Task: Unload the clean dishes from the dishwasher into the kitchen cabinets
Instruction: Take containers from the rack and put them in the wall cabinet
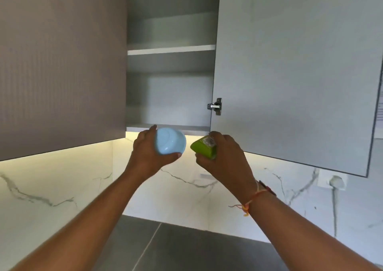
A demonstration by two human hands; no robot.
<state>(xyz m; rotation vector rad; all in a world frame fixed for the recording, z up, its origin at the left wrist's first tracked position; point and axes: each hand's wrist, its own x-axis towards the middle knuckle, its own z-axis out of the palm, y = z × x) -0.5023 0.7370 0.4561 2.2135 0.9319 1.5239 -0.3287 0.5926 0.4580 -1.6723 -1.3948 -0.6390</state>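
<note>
we face the open wall cabinet of matt grey board (170,88), its flat grey door (290,73) swung wide to the right and a ribbed taupe door (62,63) closed on its left. inside we see the bottom shelf (165,128) and, above it, the white-edged middle shelf (172,50). below run the white marble-look backsplash (51,187) with its grey veins and the dark grey worktop (186,248).

our left hand (147,152) is raised just under the front edge of the bottom shelf. its fingers (152,128) curl over the pale blue round plastic bowl (170,144), thumb beneath, with the bowl's base turned toward us. our right hand (226,158) is just beside it, gripping the small lime green plastic cup (204,151). the cup is tilted and has a white sticker on its base, though its exact shape is partly hidden. the two dishes are near each other but apart, and neither is on the shelf yet.

we judge both to be light, stiff and glossy-smooth, perhaps slippery if damp, and unlikely to break. holding each across the wall and rim, as now, seems enough. each will need turning base-down before it is set on the shelf, kept clear of the steel hinge (215,106). a red-and-yellow thread bracelet (251,198) circles the right wrist.
</note>
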